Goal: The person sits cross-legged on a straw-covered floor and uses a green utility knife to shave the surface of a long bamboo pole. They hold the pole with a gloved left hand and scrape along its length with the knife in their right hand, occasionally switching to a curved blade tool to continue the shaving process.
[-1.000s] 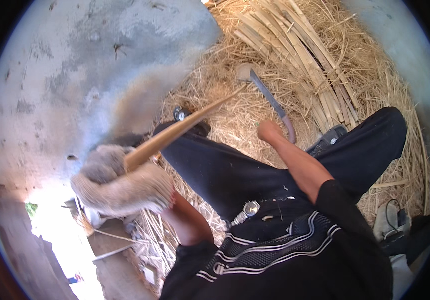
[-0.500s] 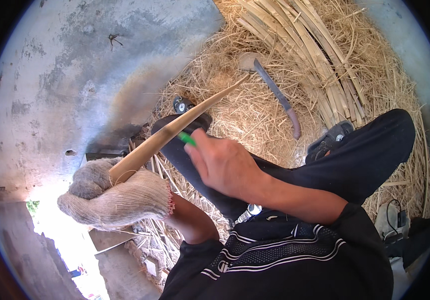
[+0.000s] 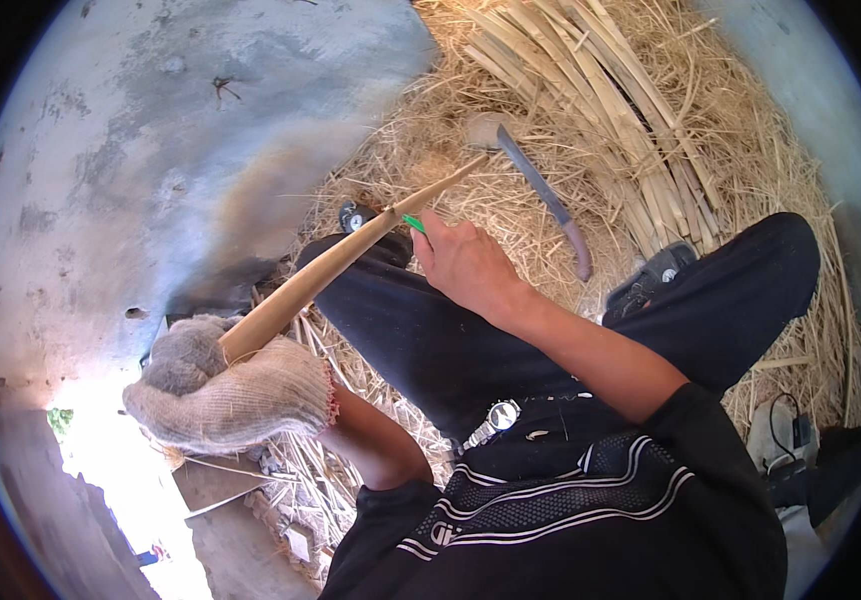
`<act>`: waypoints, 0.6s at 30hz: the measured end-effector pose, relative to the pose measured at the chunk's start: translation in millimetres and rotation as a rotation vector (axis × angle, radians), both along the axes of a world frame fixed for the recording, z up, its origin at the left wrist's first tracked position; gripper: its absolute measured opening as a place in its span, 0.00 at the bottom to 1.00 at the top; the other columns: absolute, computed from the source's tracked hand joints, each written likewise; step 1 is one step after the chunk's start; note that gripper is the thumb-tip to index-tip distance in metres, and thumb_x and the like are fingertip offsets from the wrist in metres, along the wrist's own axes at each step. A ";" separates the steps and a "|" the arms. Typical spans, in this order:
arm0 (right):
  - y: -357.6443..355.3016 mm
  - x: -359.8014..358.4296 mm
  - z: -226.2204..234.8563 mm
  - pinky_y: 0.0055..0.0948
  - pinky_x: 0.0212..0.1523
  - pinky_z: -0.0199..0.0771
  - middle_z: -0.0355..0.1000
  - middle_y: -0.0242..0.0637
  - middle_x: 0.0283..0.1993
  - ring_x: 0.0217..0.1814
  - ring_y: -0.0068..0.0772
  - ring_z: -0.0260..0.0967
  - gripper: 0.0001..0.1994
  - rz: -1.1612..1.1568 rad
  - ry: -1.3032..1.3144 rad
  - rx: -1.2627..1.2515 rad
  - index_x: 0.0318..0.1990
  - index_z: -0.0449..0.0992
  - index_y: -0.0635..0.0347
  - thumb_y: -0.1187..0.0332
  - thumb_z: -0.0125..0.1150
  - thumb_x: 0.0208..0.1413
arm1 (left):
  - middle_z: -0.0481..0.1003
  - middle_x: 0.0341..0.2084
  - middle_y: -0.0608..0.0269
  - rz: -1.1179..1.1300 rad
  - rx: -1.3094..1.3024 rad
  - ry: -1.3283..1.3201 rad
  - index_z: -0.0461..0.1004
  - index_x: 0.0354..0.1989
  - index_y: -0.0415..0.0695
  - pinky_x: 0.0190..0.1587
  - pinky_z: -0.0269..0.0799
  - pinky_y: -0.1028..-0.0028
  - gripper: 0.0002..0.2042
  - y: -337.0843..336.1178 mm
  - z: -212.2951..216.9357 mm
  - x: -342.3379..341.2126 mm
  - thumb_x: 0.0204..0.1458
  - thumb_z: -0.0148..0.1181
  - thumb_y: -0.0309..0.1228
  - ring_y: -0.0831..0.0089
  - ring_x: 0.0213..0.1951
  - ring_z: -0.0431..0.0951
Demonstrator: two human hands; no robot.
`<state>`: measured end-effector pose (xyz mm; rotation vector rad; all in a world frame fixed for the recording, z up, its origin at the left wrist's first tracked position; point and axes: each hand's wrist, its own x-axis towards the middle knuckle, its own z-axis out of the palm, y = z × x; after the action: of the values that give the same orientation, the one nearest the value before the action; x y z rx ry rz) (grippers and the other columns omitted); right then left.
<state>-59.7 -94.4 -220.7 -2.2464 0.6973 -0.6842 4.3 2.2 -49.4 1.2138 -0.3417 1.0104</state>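
My left hand (image 3: 225, 390), in a grey knitted work glove, is closed around the thick end of a long pale strip (image 3: 315, 278) that looks like split bamboo. The strip slants up and away to the right, narrowing toward its far end. Partway along it, my bare right hand (image 3: 470, 265) grips a small green-handled tool (image 3: 413, 223) against or close to the strip. A little curl stands up at that spot. The tool's working edge is too small to make out, so its kind is unclear.
A machete (image 3: 545, 190) with a brown handle lies on the shavings (image 3: 540, 245) beyond my crossed legs. Long split strips (image 3: 630, 120) are heaped at the far right. A worn wall (image 3: 150, 180) rises on the left. A silver wristwatch (image 3: 498, 420) rests at my lap.
My right hand has moved away from me along the strip with the green-handled tool, toward the thin end. The left hand still holds the thick end, with hardly any shift.
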 end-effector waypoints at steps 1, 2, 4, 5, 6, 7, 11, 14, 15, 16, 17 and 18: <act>-0.9 2.2 -1.3 0.49 0.24 0.76 0.72 0.51 0.19 0.21 0.57 0.74 0.12 0.028 0.019 0.025 0.45 0.68 0.60 0.60 0.48 0.64 | 0.59 0.12 0.69 0.000 -0.082 0.080 0.55 0.14 0.52 0.21 0.66 0.75 0.21 -2.0 2.6 -1.5 0.61 0.43 0.41 0.76 0.15 0.61; 0.5 -0.4 14.0 0.49 0.25 0.77 0.72 0.52 0.20 0.23 0.57 0.74 0.12 0.059 0.041 0.058 0.45 0.68 0.60 0.60 0.48 0.64 | 0.60 0.13 0.69 0.024 0.063 -0.036 0.56 0.15 0.50 0.23 0.67 0.74 0.20 11.7 -5.8 11.4 0.61 0.43 0.41 0.76 0.15 0.61; 10.4 -7.9 39.8 0.50 0.25 0.76 0.71 0.55 0.20 0.24 0.59 0.74 0.12 0.140 0.066 0.105 0.44 0.68 0.62 0.61 0.49 0.64 | 0.61 0.14 0.69 0.082 0.027 -0.035 0.57 0.16 0.49 0.23 0.68 0.74 0.20 15.1 -7.2 17.5 0.61 0.42 0.41 0.75 0.15 0.61; 21.6 -12.5 52.7 0.51 0.25 0.76 0.69 0.56 0.18 0.24 0.62 0.73 0.12 0.202 0.059 0.127 0.43 0.69 0.63 0.62 0.50 0.63 | 0.59 0.16 0.69 0.098 0.157 -0.157 0.57 0.26 0.45 0.20 0.65 0.75 0.13 29.1 -15.4 28.2 0.62 0.41 0.38 0.76 0.14 0.59; 23.3 -12.6 62.2 0.49 0.32 0.79 0.74 0.54 0.26 0.31 0.55 0.77 0.14 0.297 0.163 0.178 0.44 0.69 0.64 0.61 0.47 0.65 | 0.58 0.18 0.70 0.100 0.274 -0.296 0.58 0.36 0.42 0.16 0.63 0.76 0.10 39.9 -22.7 40.3 0.63 0.39 0.36 0.77 0.14 0.56; 17.6 -10.5 45.4 0.49 0.31 0.79 0.74 0.53 0.26 0.30 0.55 0.77 0.13 0.196 0.191 0.190 0.44 0.70 0.65 0.62 0.47 0.65 | 0.57 0.20 0.71 0.074 0.380 -0.430 0.59 0.47 0.38 0.13 0.61 0.77 0.12 43.1 -27.7 47.0 0.64 0.37 0.34 0.78 0.13 0.54; -17.7 5.3 -29.3 0.50 0.30 0.78 0.74 0.53 0.25 0.30 0.57 0.76 0.13 0.017 0.210 0.103 0.43 0.70 0.65 0.63 0.47 0.64 | 0.58 0.14 0.70 -0.013 0.151 -0.165 0.57 0.24 0.47 0.17 0.64 0.75 0.14 26.9 -15.4 24.7 0.61 0.39 0.39 0.76 0.13 0.58; -2.3 8.7 -0.5 0.53 0.28 0.75 0.71 0.58 0.22 0.26 0.62 0.73 0.12 0.105 0.049 0.129 0.44 0.70 0.62 0.62 0.49 0.64 | 0.58 0.11 0.69 -0.018 0.014 0.018 0.54 0.14 0.52 0.18 0.63 0.75 0.19 19.3 -6.7 9.2 0.59 0.41 0.41 0.75 0.13 0.60; 1.9 9.3 12.2 0.52 0.27 0.75 0.71 0.57 0.21 0.25 0.61 0.73 0.12 0.108 0.028 0.103 0.44 0.70 0.62 0.61 0.49 0.64 | 0.58 0.11 0.69 -0.025 -0.002 0.025 0.54 0.14 0.52 0.18 0.62 0.75 0.19 15.6 -5.5 10.5 0.58 0.42 0.41 0.75 0.13 0.60; 9.6 8.1 21.9 0.52 0.26 0.75 0.71 0.56 0.20 0.23 0.60 0.73 0.12 0.113 0.008 0.077 0.43 0.70 0.62 0.61 0.50 0.64 | 0.58 0.11 0.69 -0.078 0.010 0.006 0.54 0.14 0.53 0.18 0.62 0.75 0.19 17.4 -5.8 14.1 0.57 0.42 0.41 0.75 0.13 0.60; 21.3 7.5 24.7 0.52 0.24 0.75 0.71 0.55 0.19 0.22 0.60 0.72 0.12 0.125 -0.011 0.071 0.43 0.70 0.61 0.61 0.50 0.63 | 0.58 0.11 0.69 -0.125 0.043 -0.010 0.53 0.14 0.53 0.18 0.62 0.74 0.19 29.0 -5.4 18.2 0.57 0.43 0.41 0.75 0.13 0.60; 12.0 7.4 14.1 0.51 0.22 0.75 0.70 0.52 0.17 0.19 0.58 0.72 0.12 0.121 0.003 0.126 0.42 0.70 0.60 0.61 0.50 0.63 | 0.58 0.11 0.69 -0.183 0.062 -0.024 0.53 0.14 0.53 0.18 0.62 0.74 0.18 31.8 -5.0 18.8 0.56 0.44 0.41 0.75 0.13 0.60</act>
<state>-52.3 -82.4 -206.6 -2.1542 0.5841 -0.5620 23.2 34.1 -54.3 1.2035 -0.4972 0.8615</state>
